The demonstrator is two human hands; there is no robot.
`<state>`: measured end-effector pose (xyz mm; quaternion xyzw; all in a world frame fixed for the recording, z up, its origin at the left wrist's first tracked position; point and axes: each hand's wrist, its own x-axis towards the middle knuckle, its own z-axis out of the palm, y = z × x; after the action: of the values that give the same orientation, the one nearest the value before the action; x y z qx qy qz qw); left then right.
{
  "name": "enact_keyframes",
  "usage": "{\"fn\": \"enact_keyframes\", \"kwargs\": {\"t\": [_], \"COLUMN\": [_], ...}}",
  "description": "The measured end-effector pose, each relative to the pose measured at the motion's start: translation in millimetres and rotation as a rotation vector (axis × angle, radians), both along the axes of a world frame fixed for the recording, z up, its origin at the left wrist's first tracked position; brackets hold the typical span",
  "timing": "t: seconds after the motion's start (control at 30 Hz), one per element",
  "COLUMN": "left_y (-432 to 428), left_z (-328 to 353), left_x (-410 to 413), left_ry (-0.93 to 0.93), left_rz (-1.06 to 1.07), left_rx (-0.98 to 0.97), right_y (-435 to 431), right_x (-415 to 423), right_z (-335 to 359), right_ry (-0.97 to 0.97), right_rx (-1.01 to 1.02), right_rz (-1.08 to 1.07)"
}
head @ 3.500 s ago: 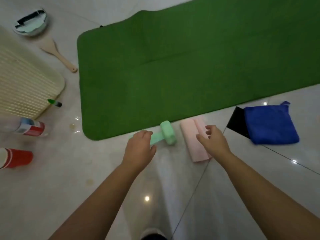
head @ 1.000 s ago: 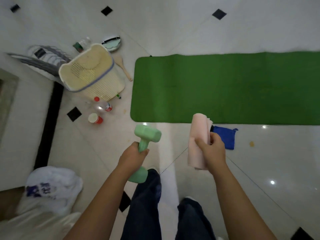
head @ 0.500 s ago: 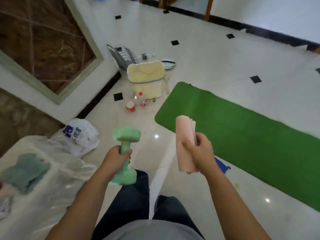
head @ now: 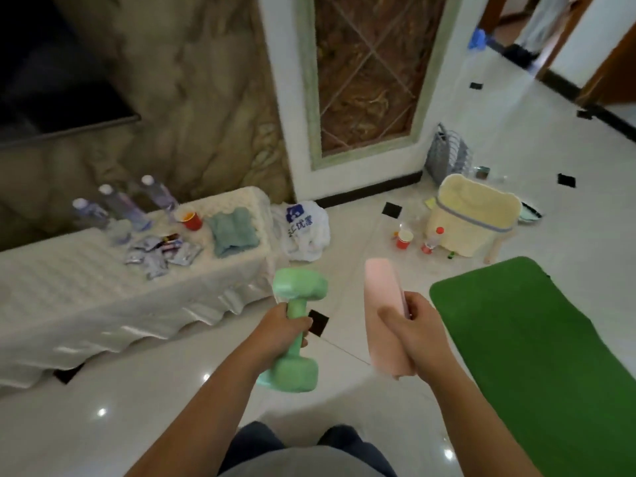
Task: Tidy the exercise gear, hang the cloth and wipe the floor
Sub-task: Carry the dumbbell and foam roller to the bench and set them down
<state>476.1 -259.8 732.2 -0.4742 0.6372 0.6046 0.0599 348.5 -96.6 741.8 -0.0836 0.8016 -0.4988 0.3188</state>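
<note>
The left hand point(head: 282, 328) is clenched round the handle of a green dumbbell point(head: 299, 285), held upright above the floor point(head: 155, 407). The right hand point(head: 413, 335) grasps a folded pink cloth point(head: 380, 290), also upright. A mat point(head: 533, 339) lies at right; 3 bottles point(head: 117, 204) stand on the tabletop point(head: 69, 277).

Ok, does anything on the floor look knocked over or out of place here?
Yes. Near the wall the cream basket seems tipped over, with a red cup, a small bottle and a wooden spoon strewn on the tiles beside it. A crumpled white bag lies by the end of the table.
</note>
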Motion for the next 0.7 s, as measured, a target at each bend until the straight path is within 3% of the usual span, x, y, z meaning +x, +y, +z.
{"fn": "enact_keyframes", "kwargs": {"t": [0.23,0.7], "left_y": [-72.3,-207.2], "left_z": [11.3,-11.3], "left_x": [120.0,410.9], "left_ry": [0.068,0.056], "left_rz": [0.291,0.959], "left_rx": [0.012,0.081], "right_y": [-126.4,-367.6], "right_x": [74.1,325.8], "right_z": [14.4,-5.5], "right_ry": [-0.022,-0.072], "right_rx": [0.005,0.084], "right_rz": [0.250,0.738]}}
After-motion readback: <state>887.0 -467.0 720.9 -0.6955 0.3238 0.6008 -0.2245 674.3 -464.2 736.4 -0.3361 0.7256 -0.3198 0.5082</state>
